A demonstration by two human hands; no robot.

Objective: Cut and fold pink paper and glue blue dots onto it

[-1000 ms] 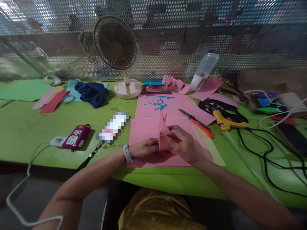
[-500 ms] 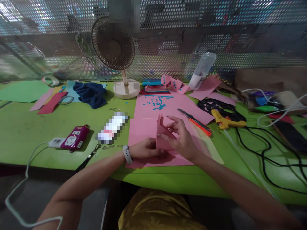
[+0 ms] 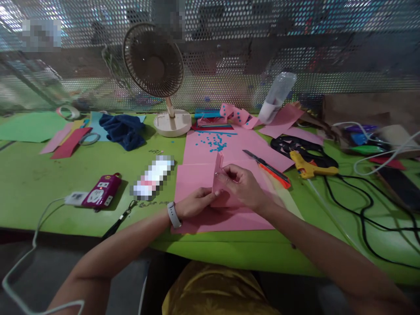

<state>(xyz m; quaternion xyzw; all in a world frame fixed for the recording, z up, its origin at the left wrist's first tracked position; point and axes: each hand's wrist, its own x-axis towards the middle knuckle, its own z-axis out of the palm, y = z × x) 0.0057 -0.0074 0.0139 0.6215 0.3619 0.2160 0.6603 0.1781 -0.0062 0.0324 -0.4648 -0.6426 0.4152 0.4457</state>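
A folded piece of pink paper (image 3: 218, 175) stands upright between my two hands, over a larger pink sheet (image 3: 197, 179) lying on the green table (image 3: 49, 183). My left hand (image 3: 195, 203), with a white watch on its wrist, pinches the paper's lower left edge. My right hand (image 3: 244, 186) is closed on the paper's right side, fingers curled round the fold. Behind it lies a second pink sheet (image 3: 236, 146) strewn with small blue paper dots.
An orange-handled craft knife (image 3: 269, 168) and a yellow glue gun (image 3: 308, 165) with black cables lie to the right. A desk fan (image 3: 157, 74) stands at the back by a blue cloth (image 3: 123, 129). A pink power strip (image 3: 100, 192) sits at left. Perforated metal screen behind.
My right hand's fingers, spread half a second ago, have closed round the folded paper again. The paper stands a little more upright and both hands have shifted slightly left.
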